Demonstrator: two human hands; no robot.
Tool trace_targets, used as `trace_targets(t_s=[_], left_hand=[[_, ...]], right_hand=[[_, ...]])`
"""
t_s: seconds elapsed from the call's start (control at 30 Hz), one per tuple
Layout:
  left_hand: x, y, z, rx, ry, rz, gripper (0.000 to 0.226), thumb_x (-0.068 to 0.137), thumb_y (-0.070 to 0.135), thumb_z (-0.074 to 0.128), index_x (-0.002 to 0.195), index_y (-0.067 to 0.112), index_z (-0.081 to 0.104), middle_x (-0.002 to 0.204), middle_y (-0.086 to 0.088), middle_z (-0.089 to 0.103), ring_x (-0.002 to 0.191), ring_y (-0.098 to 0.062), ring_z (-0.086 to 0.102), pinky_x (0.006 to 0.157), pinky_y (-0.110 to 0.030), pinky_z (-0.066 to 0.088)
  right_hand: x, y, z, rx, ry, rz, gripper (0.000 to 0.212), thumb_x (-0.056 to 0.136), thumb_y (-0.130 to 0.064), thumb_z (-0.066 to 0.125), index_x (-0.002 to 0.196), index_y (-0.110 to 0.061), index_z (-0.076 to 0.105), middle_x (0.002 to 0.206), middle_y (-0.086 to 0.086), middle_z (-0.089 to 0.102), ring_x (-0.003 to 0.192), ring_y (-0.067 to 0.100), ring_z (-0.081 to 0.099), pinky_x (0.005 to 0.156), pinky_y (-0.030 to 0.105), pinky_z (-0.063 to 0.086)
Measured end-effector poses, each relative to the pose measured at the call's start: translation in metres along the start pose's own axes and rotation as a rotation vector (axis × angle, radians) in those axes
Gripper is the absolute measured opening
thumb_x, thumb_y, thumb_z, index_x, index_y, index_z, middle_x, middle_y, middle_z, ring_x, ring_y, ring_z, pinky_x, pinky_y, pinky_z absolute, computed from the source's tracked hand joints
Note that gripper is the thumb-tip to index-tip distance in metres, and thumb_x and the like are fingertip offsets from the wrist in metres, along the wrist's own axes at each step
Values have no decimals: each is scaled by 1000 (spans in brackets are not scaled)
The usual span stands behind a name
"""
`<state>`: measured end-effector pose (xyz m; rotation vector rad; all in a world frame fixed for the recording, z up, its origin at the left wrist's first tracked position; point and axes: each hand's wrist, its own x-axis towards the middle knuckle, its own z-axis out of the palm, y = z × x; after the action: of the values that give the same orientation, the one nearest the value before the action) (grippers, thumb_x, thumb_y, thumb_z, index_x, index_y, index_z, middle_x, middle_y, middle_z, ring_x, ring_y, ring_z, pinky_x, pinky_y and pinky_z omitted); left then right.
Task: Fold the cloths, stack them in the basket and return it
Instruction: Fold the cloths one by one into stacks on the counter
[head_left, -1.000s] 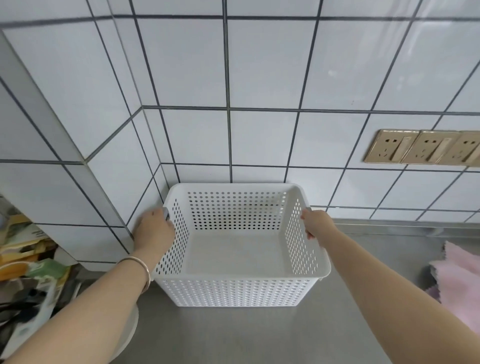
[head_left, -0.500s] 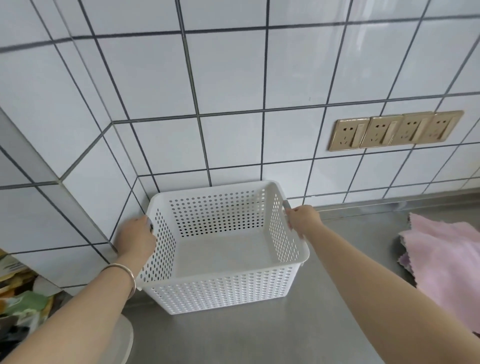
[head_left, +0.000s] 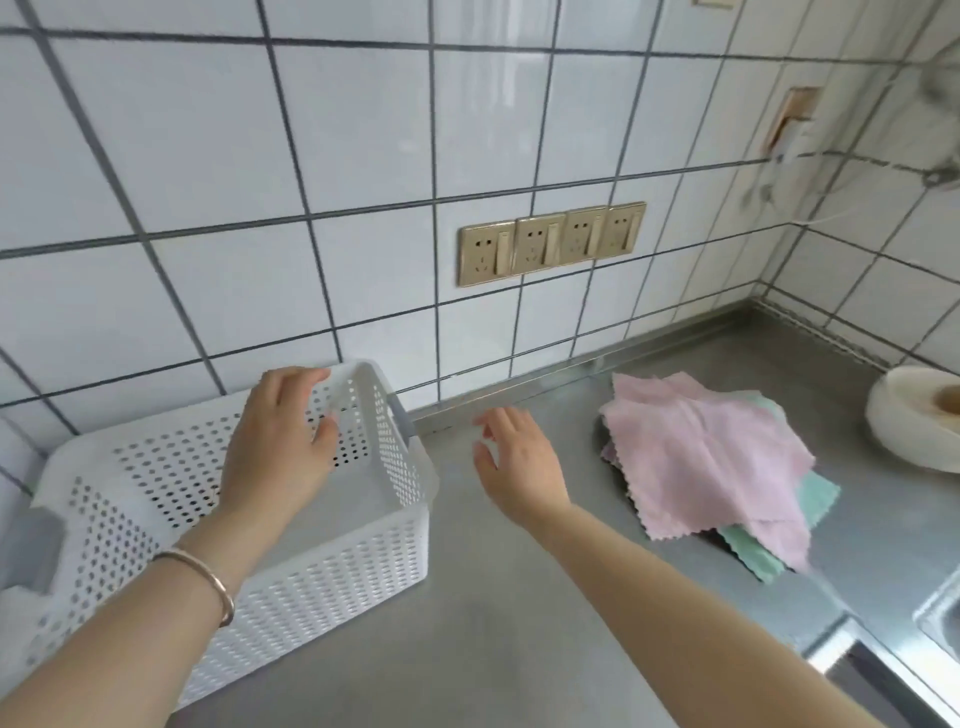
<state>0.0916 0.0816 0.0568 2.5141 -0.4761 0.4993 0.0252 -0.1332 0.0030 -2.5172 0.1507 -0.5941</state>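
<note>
A white perforated plastic basket (head_left: 291, 519) stands empty on a stainless-steel counter (head_left: 493, 639), its back against a white-tiled wall (head_left: 363, 156). No brand, label or legible writing appears on the basket, the wall or the cloths.

Half a second ago both hands gripped the basket's grey side handles; both have since let go. The left hand (head_left: 280, 441), a thin metal bangle (head_left: 200, 577) on its wrist, now hovers over the basket's interior with fingers loosely spread and slightly bent, holding nothing. The right hand (head_left: 519, 462) is above bare counter just to the right of the basket, fingers spread and extended toward the cloths, touching nothing.

The view has swung to the right since then, so the basket sits lower left and a pile of unfolded cloths (head_left: 706, 457) now shows in full on the counter to the right, a pink one on top, a mint-green one beneath it. A row of four gold-coloured wall sockets (head_left: 550, 241) sits above the counter. A white bowl (head_left: 904, 421) stands at the right edge, near the cloths.
</note>
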Motion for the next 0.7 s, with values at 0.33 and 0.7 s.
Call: trace_targets(t_s=[0.33,0.7], left_hand=[[-43,170,165,-189,-517,338,36,82,24,52,117,16,59,121,-2,56,111,-25,55,92,-34,48],[-86,269,330,52,-707,309,57,57,28,80,111,18,65,111,3,65,97,-17,67,71,-29,55]], right_hand=[[-83,208,-87,-467,-309,404,46,87,-17,46,133,-22,43,134,-2,44,126,23,37,100,32,35],[-86,355,-108,-540,-459,180,58,52,-9,73,110,-17,67,122,3,63,110,27,61,89,33,52]])
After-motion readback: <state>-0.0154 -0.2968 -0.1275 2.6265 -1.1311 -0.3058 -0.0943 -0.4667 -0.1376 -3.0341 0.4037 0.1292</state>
